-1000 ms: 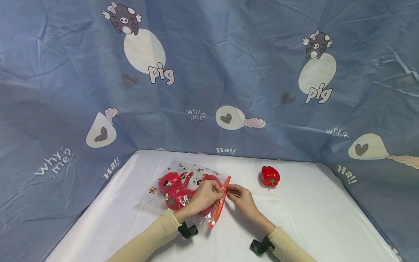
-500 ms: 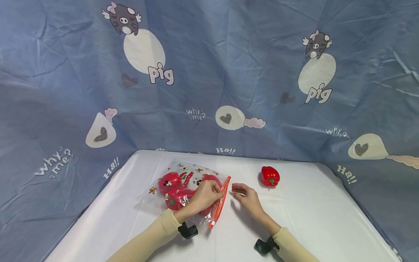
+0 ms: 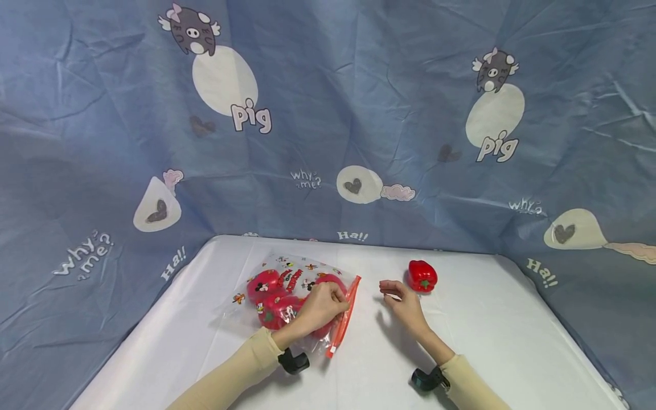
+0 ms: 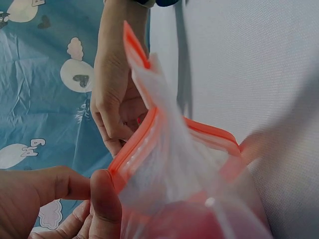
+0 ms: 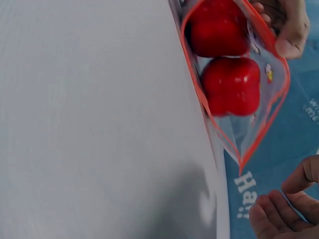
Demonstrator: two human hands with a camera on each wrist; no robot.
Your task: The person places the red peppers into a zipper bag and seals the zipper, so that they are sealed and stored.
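Observation:
A clear zip bag (image 3: 240, 310) with cartoon prints and an orange zip edge (image 3: 342, 327) lies on the table with several red bell peppers in it. My left hand (image 3: 322, 304) pinches the upper zip edge between thumb and finger, also seen in the left wrist view, where the hand (image 4: 102, 204) is at lower left. The bag's mouth gapes in the right wrist view, with two peppers (image 5: 232, 87) visible inside. My right hand (image 3: 405, 307), holding nothing, hovers with fingers loosely bent between the bag and a loose red bell pepper (image 3: 422, 276).
A white cloth covers the table (image 3: 487, 341). Behind it hangs a blue curtain (image 3: 435, 114) printed with pigs and lettering, and it also runs along both sides. Each wrist carries a small black camera, such as the left one (image 3: 294, 361).
My right hand has let go of the bag's zip edge and moved right, towards the loose bell pepper. My left hand and the bag have stayed in place.

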